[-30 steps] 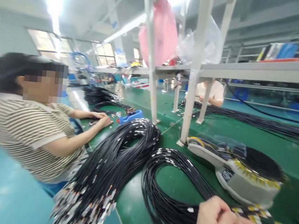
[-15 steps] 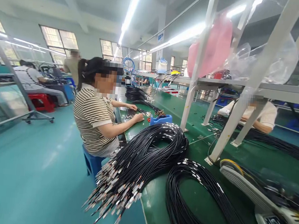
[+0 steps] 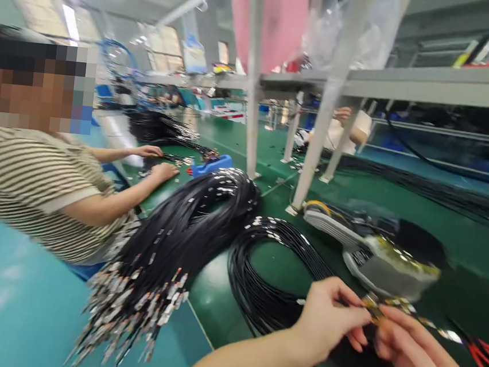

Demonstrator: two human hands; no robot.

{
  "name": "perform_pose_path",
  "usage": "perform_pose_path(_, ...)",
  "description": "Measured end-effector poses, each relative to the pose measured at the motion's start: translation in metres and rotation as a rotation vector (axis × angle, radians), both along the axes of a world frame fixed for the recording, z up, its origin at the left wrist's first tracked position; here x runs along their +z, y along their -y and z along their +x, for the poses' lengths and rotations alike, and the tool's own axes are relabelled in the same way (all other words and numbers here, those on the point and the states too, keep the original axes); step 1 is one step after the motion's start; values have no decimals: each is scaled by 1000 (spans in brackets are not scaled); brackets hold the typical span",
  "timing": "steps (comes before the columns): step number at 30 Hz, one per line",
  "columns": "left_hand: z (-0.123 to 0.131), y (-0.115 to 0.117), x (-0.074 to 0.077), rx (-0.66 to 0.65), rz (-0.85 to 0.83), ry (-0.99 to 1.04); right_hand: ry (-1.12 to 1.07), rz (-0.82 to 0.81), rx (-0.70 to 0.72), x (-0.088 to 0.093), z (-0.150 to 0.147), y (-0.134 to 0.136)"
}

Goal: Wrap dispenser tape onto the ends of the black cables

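Observation:
My left hand [image 3: 333, 316] reaches in from the bottom, thumb and fingers pinched on something small and blurred. Close beside it, my right hand [image 3: 420, 353] has its fingers pressed together at the same spot, where small gold-coloured parts show; what each holds is too blurred to name. Under and left of my hands lies a coil of black cables [image 3: 257, 271] with white tags. A larger bundle of black cables [image 3: 198, 219] lies further left, its tagged ends hanging over the table edge. Just beyond my hands sits a grey and white device [image 3: 385, 272].
A co-worker in a striped shirt [image 3: 54, 188] sits at the left, hands on the green table [image 3: 213, 284]. White posts [image 3: 253, 92] hold a shelf [image 3: 435, 86]. Red wires [image 3: 487, 360] lie at the right. Another person [image 3: 340, 132] is across the table.
The view has swung right and closer to the table. Both my hands are now in view together; before, only part of one hand showed at the bottom edge.

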State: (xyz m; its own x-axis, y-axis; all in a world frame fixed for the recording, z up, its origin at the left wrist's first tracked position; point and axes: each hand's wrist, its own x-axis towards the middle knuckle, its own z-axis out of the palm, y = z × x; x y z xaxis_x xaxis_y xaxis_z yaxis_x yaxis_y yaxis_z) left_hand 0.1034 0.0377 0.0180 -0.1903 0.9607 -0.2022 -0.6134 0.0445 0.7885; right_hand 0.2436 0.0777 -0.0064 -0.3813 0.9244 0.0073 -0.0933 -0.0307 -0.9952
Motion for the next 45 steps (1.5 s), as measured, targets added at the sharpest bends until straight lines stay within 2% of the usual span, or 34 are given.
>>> perform_pose_path(3,1,-2,-6,-7,30,17,22,-56,-13,19,-1,9)
perform_pose_path(5,2,-1,-8,-35,30,14,24,-43,-15,24,-7,9)
perform_pose_path(9,3,2,-8,-50,25,-20,32,-11,6,18,-9,6)
perform_pose_path(13,5,1,-9,-59,16,-33,76,14,-36,11,-5,4)
perform_pose_path(19,5,0,-11,-44,-11,-104,69,57,41,20,-7,5)
perform_pose_path(24,6,1,-11,-62,-11,-127,244,118,-58,22,-10,4)
perform_pose_path(27,7,2,-12,-66,-6,-136,294,145,-70,19,-8,2)
perform_pose_path(36,12,5,-8,-179,19,3,187,96,-55,7,-6,-1)
perform_pose_path(45,17,4,-11,-91,56,45,95,80,-58,5,-11,1)
